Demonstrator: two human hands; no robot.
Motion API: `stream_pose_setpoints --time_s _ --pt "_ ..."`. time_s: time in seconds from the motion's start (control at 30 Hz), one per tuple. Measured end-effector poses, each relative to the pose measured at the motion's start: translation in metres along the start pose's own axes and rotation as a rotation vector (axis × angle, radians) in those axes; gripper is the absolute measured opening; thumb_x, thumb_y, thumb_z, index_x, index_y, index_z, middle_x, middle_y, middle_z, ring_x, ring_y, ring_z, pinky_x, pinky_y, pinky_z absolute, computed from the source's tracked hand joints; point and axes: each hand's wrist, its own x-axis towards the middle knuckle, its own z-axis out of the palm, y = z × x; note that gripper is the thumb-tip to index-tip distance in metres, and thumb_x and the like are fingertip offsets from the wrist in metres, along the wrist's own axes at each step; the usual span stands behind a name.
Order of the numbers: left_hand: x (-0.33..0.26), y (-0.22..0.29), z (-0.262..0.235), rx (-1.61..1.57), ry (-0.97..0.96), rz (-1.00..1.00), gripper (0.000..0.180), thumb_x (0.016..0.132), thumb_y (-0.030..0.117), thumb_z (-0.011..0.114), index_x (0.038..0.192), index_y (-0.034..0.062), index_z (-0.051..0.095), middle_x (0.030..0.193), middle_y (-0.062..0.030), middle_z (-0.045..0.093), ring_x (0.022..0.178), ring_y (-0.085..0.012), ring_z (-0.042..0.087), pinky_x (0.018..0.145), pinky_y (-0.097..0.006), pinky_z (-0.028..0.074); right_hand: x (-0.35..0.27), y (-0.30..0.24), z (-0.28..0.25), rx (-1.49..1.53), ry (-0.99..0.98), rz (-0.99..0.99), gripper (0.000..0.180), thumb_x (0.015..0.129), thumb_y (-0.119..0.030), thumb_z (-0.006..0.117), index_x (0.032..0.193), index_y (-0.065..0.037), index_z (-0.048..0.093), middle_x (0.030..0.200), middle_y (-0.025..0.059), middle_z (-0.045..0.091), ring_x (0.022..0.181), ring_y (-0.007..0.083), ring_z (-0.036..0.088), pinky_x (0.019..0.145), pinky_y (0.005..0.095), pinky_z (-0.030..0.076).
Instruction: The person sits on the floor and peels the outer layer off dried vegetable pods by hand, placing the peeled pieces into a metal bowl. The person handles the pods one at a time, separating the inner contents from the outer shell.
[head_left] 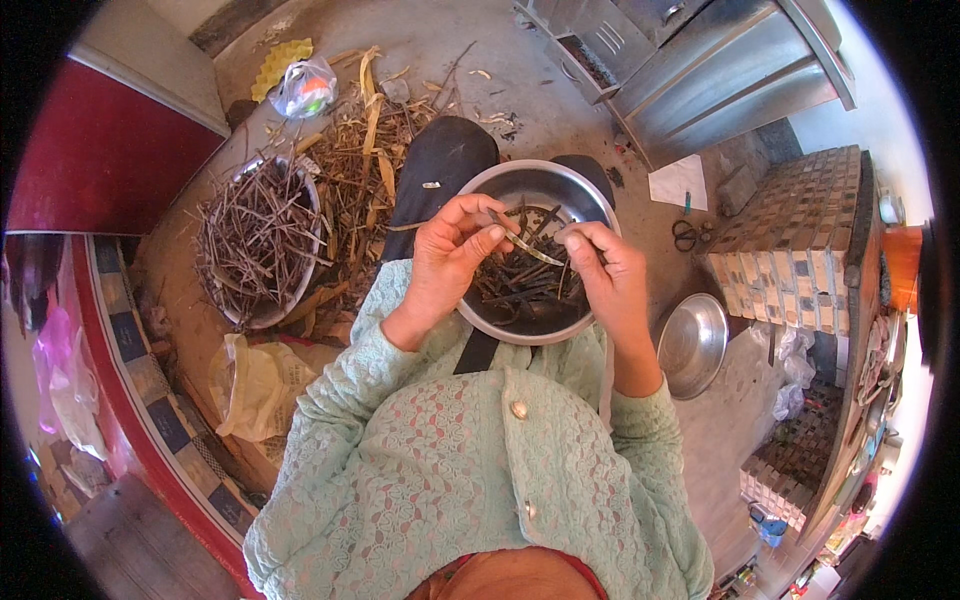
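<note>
Pinching thin stalk (527, 245), maybe pod, left hand (447, 262), right hand (607, 275), over steel bowl (590, 195)

Two hands, the left hand (447, 262) and the right hand (608, 270), share one thin stem (527, 245) over one steel bowl (480, 190), with one tray (262, 312) of twigs, one metal lid (690, 345), one pair of scissors (685, 235) and two plastic bags (305, 88) (255, 385) around.
</note>
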Motion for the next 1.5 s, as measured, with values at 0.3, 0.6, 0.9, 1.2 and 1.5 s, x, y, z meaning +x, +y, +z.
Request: stream_pose_setpoints --time_s 0.3,0.6,0.9,1.2,1.5 --pt "-0.001 -0.001 0.002 -0.032 -0.055 -0.022 0.02 0.088 0.0 0.058 0.108 0.0029 0.056 0.094 -0.0034 0.065 0.086 -0.007 0.059 0.076 -0.021 0.048 0.016 -0.009 0.015 -0.434 -0.133 -0.093 0.03 0.076 -0.036 0.071 0.078 -0.007 0.063 0.068 0.008 0.057 0.059 0.0257 0.057 0.052 0.0342 0.043" --pt "-0.001 -0.002 0.001 -0.09 -0.037 -0.061 0.015 0.088 0.001 0.058 0.104 0.0018 0.056 0.095 -0.0067 0.065 0.086 -0.0105 0.061 0.078 -0.024 0.05 0.014 0.008 0.013 -0.215 -0.23 -0.011 0.02 0.076 -0.021 0.071 0.078 -0.003 0.062 0.069 0.0098 0.057 0.06 0.0256 0.057 0.055 0.0336 0.043" --pt "-0.002 -0.002 0.001 -0.03 -0.014 -0.024 0.015 0.089 0.001 0.056 0.104 0.0011 0.054 0.096 -0.008 0.064 0.085 -0.0115 0.061 0.077 -0.025 0.051 0.006 0.011 0.003 -0.093 -0.251 -0.018 0.019 0.075 -0.012 0.069 0.086 -0.001 0.059 0.075 0.0095 0.055 0.062 0.02 0.055 0.059 0.0301 0.044" --pt "-0.002 -0.001 0.004 -0.051 -0.031 -0.004 0.015 0.09 0.0 0.054 0.105 0.0014 0.052 0.098 -0.0083 0.063 0.087 -0.0123 0.062 0.078 -0.025 0.051 0.008 0.003 0.006 -0.247 -0.195 -0.102 0.015 0.081 -0.013 0.068 0.085 -0.001 0.059 0.075 0.0059 0.054 0.061 0.016 0.05 0.057 0.0276 0.041" --pt "-0.003 -0.006 0.001 0.148 -0.038 -0.036 0.017 0.082 -0.004 0.064 0.096 0.003 0.056 0.091 -0.0049 0.064 0.082 -0.0089 0.06 0.074 -0.023 0.05 0.005 0.005 0.006 -0.302 -0.274 -0.088 0.015 0.08 -0.015 0.066 0.081 -0.001 0.059 0.072 0.0141 0.057 0.064 0.0321 0.058 0.058 0.0376 0.045"
